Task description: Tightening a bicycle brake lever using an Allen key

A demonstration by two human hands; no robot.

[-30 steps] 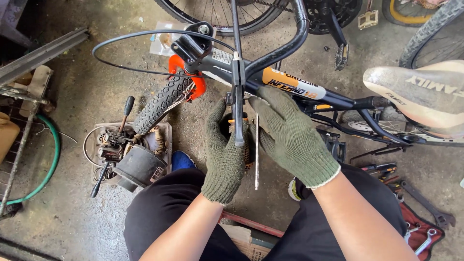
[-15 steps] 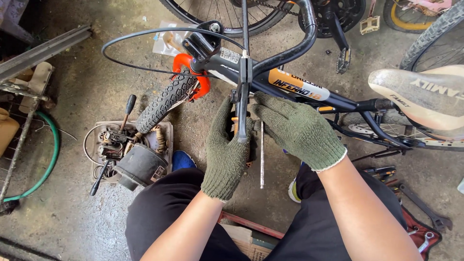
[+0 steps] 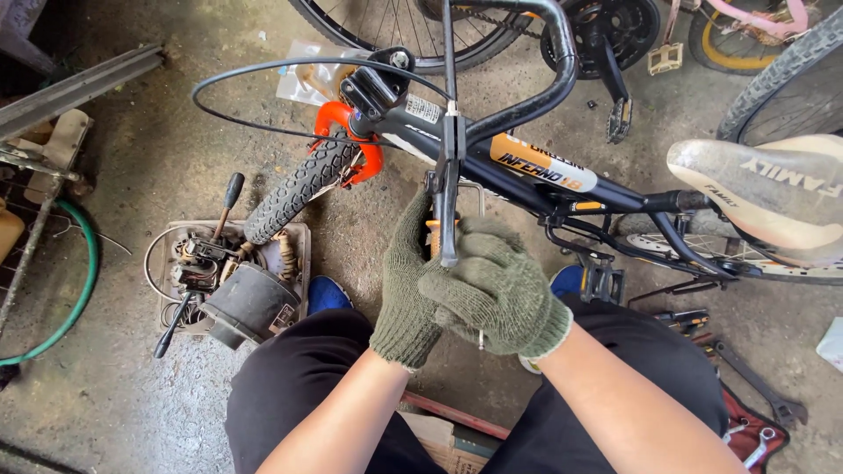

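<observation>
Both my hands wear green knit gloves. My left hand [image 3: 407, 285] is wrapped around the orange handlebar grip [image 3: 432, 235] of a small black bicycle [image 3: 536, 167]. My right hand [image 3: 499, 294] is closed just right of it, touching the left glove. It lies over the lower end of the black brake lever [image 3: 450, 167], which runs straight up the picture. A thin metal tool [image 3: 480, 337] sticks out under my right fist; most of it is hidden in the glove. A black cable [image 3: 263, 83] loops from the bars.
The knobby front tyre [image 3: 299, 189] and orange fork [image 3: 338, 123] lie left of my hands. A tray of old motor parts [image 3: 299, 235] sits at my left knee, a green hose [image 3: 83, 281] far left. Saddle [image 3: 764, 193], pedal [image 3: 601, 281] and wrenches [image 3: 755, 386] are on the right.
My right hand has closed into a fist against the left glove at the lever's end. The thin metal tool, earlier hanging in plain sight, is now mostly hidden in it.
</observation>
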